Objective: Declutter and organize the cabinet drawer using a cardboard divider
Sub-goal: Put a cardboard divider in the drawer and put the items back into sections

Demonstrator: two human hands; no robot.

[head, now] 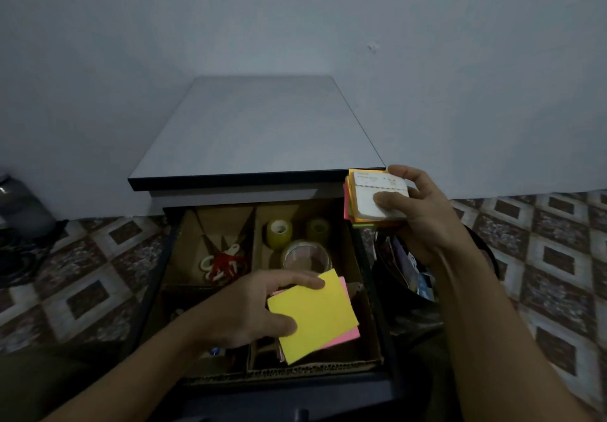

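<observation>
The cabinet drawer (377,290) is pulled out, lined with a cardboard divider (254,241) that splits it into compartments. My left hand (253,310) pinches a yellow note pad (315,316) with a pink pad under it, over the front right compartment. My right hand (423,214) grips a stack of coloured sticky notes (374,198) with a white pad on top, held above the drawer's right back corner. Red-and-white scissors (223,264) lie in the back left compartment. Two small yellowish tape rolls (279,232) and a large clear tape roll (305,255) sit in the back right one.
The grey cabinet top (262,132) stands against a plain wall. A dark bag or bin of mixed items (407,270) sits on the patterned tile floor right of the drawer. A dark object (19,211) stands at the far left.
</observation>
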